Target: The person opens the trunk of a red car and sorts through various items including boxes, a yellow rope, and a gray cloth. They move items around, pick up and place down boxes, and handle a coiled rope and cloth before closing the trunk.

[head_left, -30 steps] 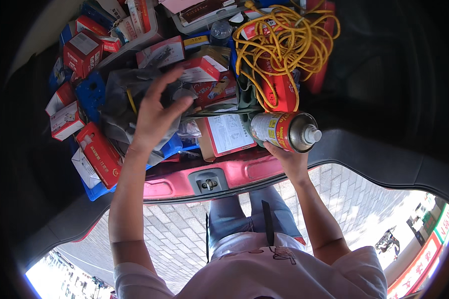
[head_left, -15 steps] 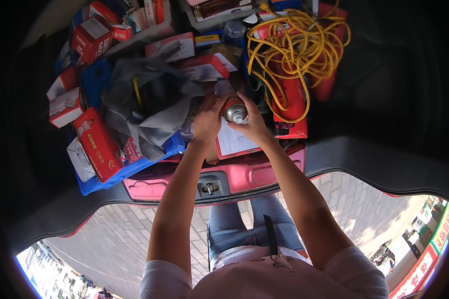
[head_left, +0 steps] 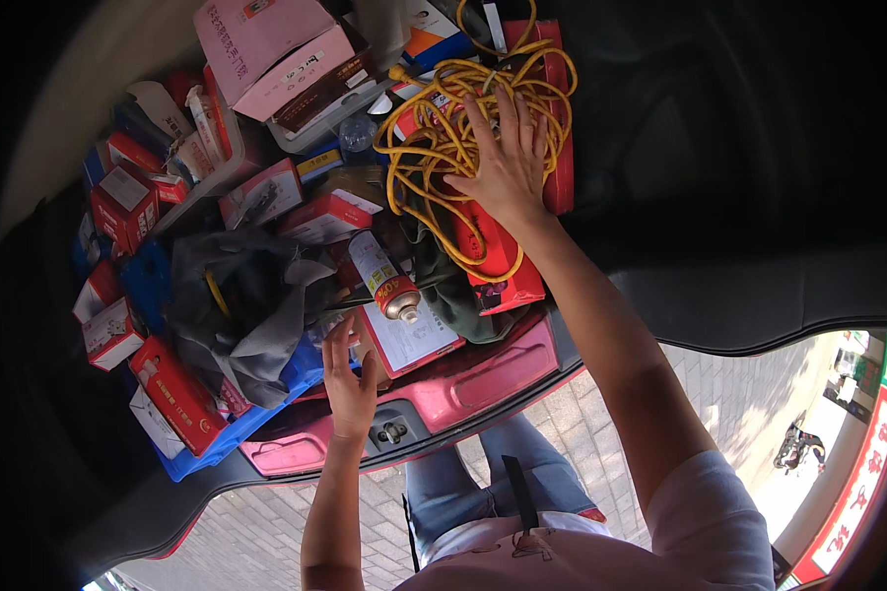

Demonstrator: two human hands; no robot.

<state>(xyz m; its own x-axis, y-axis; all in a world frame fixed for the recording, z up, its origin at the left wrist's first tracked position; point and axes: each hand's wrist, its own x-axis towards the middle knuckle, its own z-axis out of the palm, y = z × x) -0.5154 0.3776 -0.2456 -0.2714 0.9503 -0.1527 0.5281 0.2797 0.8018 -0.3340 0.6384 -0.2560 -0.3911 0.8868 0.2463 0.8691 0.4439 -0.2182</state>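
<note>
My right hand (head_left: pixel 509 158) lies with spread fingers on a tangled coil of yellow cable (head_left: pixel 442 148). Beneath the coil are red boxes (head_left: pixel 511 281). My left hand (head_left: pixel 351 386) hovers by the near edge of the load, fingers apart and holding nothing. Close to it lie a grey cloth bag (head_left: pixel 266 330) and a red box with a white label (head_left: pixel 410 340). A red and white spray can (head_left: pixel 384 281) rests tilted beyond that label, nozzle toward me, untouched by either hand. Dark green cloth (head_left: pixel 455 300) shows between the can and the cable.
Several red and white boxes (head_left: pixel 177 396) crowd the car boot at left, some in a blue crate (head_left: pixel 251 433). A pink carton (head_left: pixel 296 74) stands at the back, near a clear plastic bottle (head_left: pixel 358 133). The boot sill with its latch (head_left: pixel 392 431) runs along the front.
Both hands have let go of the spray can, which now lies among the boxes. My right hand has moved up onto the cable; my left has drawn back toward me. The view has shifted.
</note>
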